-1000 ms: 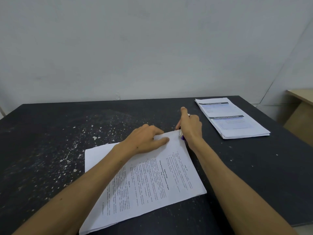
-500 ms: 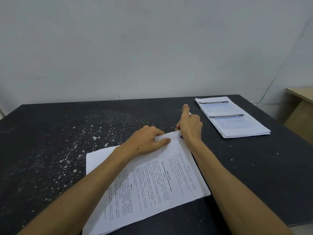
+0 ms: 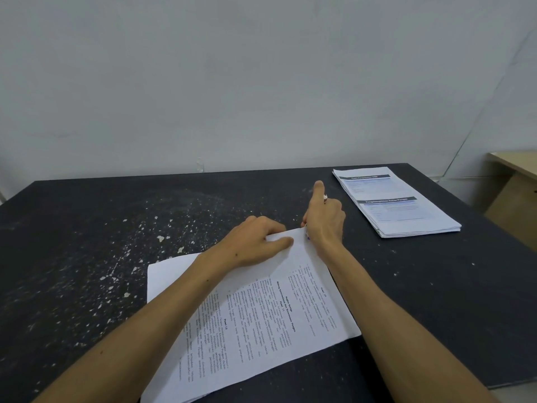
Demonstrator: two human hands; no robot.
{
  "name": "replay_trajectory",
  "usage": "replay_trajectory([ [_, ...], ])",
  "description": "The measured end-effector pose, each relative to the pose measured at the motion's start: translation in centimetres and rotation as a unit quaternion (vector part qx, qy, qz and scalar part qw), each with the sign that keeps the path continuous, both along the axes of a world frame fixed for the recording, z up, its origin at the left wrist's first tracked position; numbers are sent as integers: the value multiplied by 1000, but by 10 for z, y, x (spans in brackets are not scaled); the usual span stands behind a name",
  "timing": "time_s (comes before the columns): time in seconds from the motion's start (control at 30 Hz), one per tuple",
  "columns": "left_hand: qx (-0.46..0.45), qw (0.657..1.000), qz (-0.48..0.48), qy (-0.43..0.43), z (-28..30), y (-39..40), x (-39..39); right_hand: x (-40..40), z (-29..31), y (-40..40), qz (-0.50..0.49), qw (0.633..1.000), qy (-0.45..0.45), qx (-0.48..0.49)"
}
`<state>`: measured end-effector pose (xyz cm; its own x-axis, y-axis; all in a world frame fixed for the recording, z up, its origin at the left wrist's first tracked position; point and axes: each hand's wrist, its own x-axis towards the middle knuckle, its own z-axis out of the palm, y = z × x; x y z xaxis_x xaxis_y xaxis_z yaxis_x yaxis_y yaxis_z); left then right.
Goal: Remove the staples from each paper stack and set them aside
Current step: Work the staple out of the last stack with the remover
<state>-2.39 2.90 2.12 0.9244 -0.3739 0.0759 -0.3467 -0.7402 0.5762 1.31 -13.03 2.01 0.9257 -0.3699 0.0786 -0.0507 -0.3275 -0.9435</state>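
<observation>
We're working the near paper stack point(image 3: 255, 312) on the desk point(image 3: 436, 301). At its far corner, left hand point(image 3: 255, 242) fingers are pressing pages flat; right hand point(image 3: 325, 219) fingers are curling round a small tool, prob. staple remover, mostly hidden. Risk: yanking sideways is tearing that corner. Beyond, to the right, a second stack point(image 3: 398, 202) is waiting.

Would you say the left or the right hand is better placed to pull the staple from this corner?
Probably the right hand: it grips a small tool at the paper stack's far corner, while the left hand holds that corner down.
</observation>
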Motion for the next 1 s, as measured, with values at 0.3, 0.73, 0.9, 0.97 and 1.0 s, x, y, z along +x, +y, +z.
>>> replay_trajectory([
  [0.3,-61,998,-4,31,11,-17,2,-9,0,11,8,999,-44,27],
  [0.73,-62,997,15,51,8,-16,3,-8,-9,11,59,995,-68,44],
  [0.9,-83,992,34,89,7,-5,9,-6,-3,3,82,996,-17,35],
  [0.97,-87,990,36,102,7,-2,10,-3,-3,-2,85,996,-2,41],
  [1.0,-88,990,37,107,6,0,11,-2,-3,-5,84,995,6,55],
])
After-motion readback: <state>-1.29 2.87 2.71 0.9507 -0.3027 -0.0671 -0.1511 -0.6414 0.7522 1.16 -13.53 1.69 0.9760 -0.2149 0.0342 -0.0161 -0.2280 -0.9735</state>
